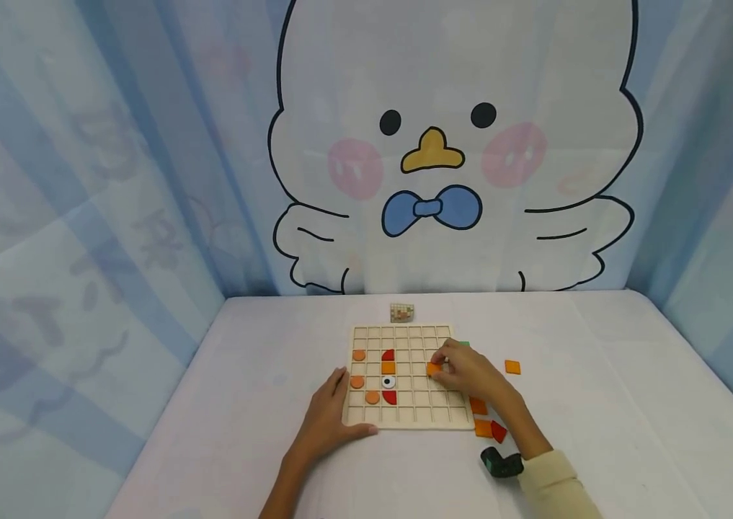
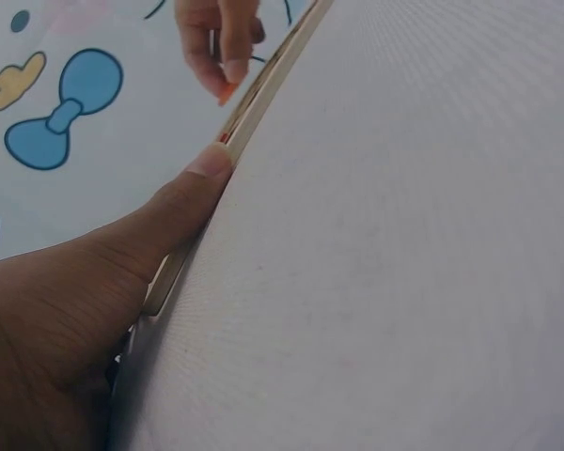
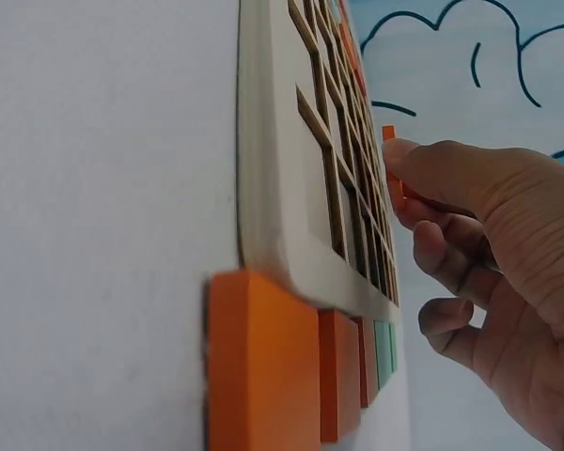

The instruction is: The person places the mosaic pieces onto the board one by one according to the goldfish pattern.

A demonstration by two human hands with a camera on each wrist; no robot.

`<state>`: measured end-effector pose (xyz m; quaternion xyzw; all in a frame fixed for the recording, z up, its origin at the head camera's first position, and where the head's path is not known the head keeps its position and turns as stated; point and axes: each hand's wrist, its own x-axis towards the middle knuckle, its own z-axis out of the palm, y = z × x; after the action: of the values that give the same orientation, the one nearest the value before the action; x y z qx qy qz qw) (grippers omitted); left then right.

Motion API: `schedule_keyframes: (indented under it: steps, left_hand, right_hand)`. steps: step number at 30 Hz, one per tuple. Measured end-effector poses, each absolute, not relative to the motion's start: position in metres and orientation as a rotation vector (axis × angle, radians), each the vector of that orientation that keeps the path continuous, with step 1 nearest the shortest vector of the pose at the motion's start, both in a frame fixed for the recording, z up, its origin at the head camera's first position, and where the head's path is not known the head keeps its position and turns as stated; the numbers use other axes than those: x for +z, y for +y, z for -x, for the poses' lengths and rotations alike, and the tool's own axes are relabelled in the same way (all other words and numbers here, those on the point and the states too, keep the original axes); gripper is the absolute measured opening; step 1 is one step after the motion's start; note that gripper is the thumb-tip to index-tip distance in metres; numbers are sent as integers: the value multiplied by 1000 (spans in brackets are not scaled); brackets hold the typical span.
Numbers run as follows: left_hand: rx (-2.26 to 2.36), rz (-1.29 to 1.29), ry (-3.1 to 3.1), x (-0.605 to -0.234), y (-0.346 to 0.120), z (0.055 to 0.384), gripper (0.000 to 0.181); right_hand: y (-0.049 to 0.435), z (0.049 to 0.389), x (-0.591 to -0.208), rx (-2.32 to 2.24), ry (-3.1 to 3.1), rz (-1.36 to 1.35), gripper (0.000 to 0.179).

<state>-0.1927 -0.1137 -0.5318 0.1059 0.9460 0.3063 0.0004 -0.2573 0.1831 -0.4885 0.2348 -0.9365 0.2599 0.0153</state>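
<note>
A pale wooden grid board (image 1: 418, 416) lies flat on the white table. My left hand (image 1: 326, 418) rests at its near left corner, thumb along the front edge and fingers by the left side. In the left wrist view, the thumb (image 2: 183, 193) lies straight against the board's edge. My right hand (image 1: 473, 371) pinches an orange square tile (image 1: 434, 368) between thumb and index finger, over the board's right half. Set in the grid are several orange discs (image 1: 357, 382), red rounded pieces (image 1: 389, 397), an orange square (image 1: 388, 367) and a white eye disc (image 1: 388, 382).
Along the board's right side lie orange squares (image 1: 483, 429), a red piece (image 1: 499, 432) and a partly hidden green piece (image 1: 464, 344). Another orange square (image 1: 512, 367) lies farther right. Behind the board is a small patterned card (image 1: 401, 313). A dark device (image 1: 502, 463) sits by the right cuff.
</note>
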Motion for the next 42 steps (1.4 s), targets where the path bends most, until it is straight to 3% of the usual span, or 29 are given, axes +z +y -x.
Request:
schedule_keyframes:
  steps: [18,42]
  left_hand:
    - [976,-397,2986,-532,-114,190,122]
    - [961,-384,2982,-533,-114,193,121]
  right_hand:
    - [136,264,-498,668,-2914,-798,21]
    - [127,267,-495,641,-2931,-763,25]
